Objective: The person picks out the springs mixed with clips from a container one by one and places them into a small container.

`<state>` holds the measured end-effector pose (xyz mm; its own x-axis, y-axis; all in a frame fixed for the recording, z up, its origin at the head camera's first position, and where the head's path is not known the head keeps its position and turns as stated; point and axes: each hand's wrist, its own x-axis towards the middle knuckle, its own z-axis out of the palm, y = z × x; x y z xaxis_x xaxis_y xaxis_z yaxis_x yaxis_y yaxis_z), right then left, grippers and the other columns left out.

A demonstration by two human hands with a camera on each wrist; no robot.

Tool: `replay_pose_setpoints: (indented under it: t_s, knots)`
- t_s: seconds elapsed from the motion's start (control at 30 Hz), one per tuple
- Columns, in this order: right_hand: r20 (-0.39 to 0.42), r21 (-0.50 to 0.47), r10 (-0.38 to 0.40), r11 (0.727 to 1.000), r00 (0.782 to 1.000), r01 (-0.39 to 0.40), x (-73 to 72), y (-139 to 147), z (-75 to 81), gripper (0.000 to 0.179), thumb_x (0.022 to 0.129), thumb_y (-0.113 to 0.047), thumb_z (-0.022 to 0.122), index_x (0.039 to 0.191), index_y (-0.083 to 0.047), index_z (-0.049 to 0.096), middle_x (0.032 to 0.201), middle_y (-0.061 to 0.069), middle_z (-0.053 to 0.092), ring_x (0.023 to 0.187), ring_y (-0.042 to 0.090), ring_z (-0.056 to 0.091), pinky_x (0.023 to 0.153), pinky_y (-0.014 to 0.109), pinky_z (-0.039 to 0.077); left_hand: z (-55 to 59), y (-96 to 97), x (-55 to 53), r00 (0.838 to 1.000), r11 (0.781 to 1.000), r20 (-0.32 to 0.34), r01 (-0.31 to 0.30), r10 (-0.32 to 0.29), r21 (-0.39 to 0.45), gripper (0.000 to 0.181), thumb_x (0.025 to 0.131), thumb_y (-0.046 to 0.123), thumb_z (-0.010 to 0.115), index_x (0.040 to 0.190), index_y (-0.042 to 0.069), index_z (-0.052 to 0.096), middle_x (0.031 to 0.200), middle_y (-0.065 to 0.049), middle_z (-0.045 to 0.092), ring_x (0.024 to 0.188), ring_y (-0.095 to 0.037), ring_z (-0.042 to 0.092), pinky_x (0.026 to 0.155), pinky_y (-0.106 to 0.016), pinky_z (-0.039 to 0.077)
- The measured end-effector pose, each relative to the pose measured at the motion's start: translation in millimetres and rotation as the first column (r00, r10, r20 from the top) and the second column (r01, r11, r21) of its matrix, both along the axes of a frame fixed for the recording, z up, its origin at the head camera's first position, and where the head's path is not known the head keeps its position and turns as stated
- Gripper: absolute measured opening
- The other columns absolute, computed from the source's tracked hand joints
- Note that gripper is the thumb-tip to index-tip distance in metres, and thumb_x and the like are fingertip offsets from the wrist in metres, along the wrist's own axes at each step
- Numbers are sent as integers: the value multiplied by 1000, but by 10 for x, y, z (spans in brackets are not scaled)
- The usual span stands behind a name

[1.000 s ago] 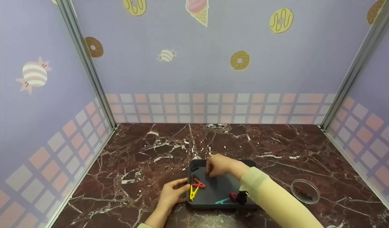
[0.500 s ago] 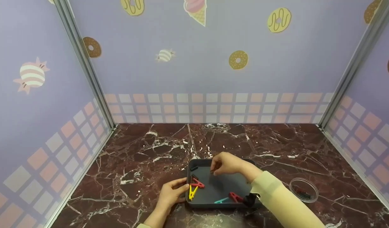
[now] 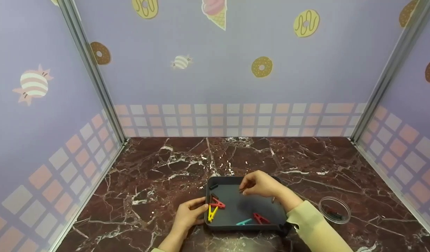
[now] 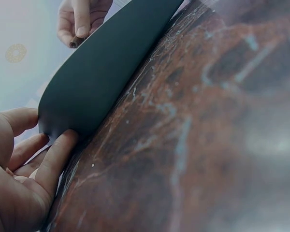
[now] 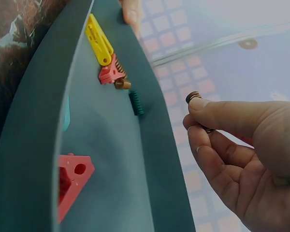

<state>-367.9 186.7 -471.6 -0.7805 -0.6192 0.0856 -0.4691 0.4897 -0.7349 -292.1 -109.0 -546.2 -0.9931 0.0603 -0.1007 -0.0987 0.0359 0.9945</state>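
My right hand [image 3: 262, 184] pinches a small copper-brown coil spring [image 5: 193, 96] between thumb and fingertips, above the far part of a dark grey tray [image 3: 235, 227]. My left hand [image 3: 188, 213] holds the tray's left edge, its thumb by the rim and other fingers against the outer wall. Inside, near that hand, lie a yellow plastic clip [image 3: 212, 214] and a red clip [image 3: 217, 203]. Beside them are a brown spring [image 5: 119, 67] and a dark green spring [image 5: 136, 103]. Another red clip [image 3: 260, 218] and a teal clip [image 3: 244, 222] lie along the near wall.
A round clear dish [image 3: 335, 210] with several dark and reddish springs stands right of the tray. The dark red marbled tabletop [image 3: 159, 175] is bounded by patterned panels [image 3: 215, 119] at the back and both sides.
My right hand has lifted from the tray floor and moved right, the brown spring coming into sight in its fingertips. The near red clip is less covered by the sleeve. My left hand stays put.
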Motion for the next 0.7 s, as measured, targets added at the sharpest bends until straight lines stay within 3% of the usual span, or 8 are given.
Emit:
replay_pose_setpoints:
  t_s: [0.37,0.43,0.6,0.7]
  knots:
    - [-27,-58,-67,996,997,65,142,232,4,9,88,-11,81,97,-11,79,95,7,79,79,1,67,70,18,55,-1,2,-1,1000,1000,5,-6,6,-18,49,96,15,72,138,-8,60,128,-29,69,97,-27,76,68,-36,66]
    - [-21,-67,-76,995,997,75,166,290,4,10,89,-11,80,98,-10,79,96,9,79,77,1,67,64,19,55,4,5,1,1000,1000,10,-11,11,-16,49,96,15,73,138,-8,60,128,-29,68,97,-27,77,68,-36,66]
    - [9,-81,-104,991,995,104,233,456,9,10,89,-10,79,99,-7,78,95,13,79,63,2,62,48,33,57,10,5,-2,1000,1000,8,-10,11,-5,50,96,15,73,138,-8,61,128,-29,69,94,-25,77,68,-35,66]
    - [47,-100,-110,988,993,115,275,560,20,12,90,-9,78,101,-5,77,97,19,78,58,4,63,47,38,58,15,2,3,1000,1000,5,-7,7,1,50,96,15,73,138,-9,60,128,-29,69,96,-25,76,68,-35,66]
